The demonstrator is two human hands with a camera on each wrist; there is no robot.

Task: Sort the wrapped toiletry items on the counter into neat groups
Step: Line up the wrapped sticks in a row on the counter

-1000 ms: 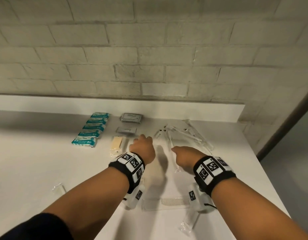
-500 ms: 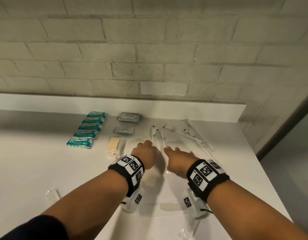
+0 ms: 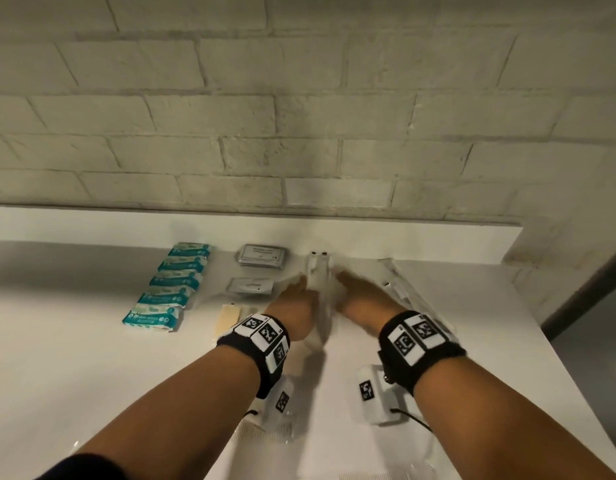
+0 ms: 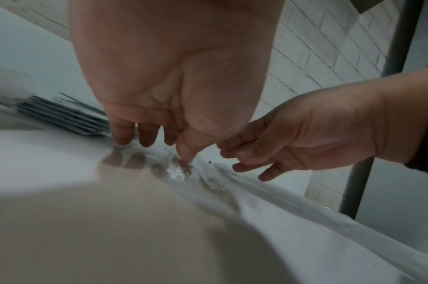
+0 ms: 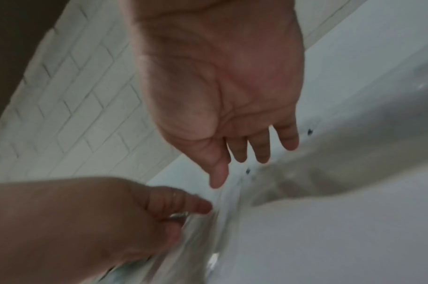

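Note:
A bundle of clear-wrapped toothbrushes [image 3: 319, 282] lies lengthwise on the white counter [image 3: 57, 358], pointing at the back ledge. My left hand [image 3: 296, 299] presses its left side and my right hand [image 3: 360, 297] its right side, fingers straight and angled down. In the left wrist view the left fingertips [image 4: 147, 144] touch the crinkled wrappers [image 4: 181, 171], with the right hand [image 4: 293, 138] beside them. In the right wrist view the right hand [image 5: 251, 153] hovers over the wrappers [image 5: 208, 230], and the left hand [image 5: 135, 211] touches them.
Several teal packets [image 3: 168, 285] form a row at the left. Two grey sachet stacks [image 3: 263, 256] [image 3: 251, 285] and a beige wrapped item [image 3: 227, 318] sit next to my left hand. More clear-wrapped sticks [image 3: 400, 282] lie at the right. A wrapped comb [image 3: 265, 434] lies under my left forearm.
Both hands have moved closer together and slid forward towards the back ledge, gathering the spread clear-wrapped toothbrushes into one narrow bundle between them.

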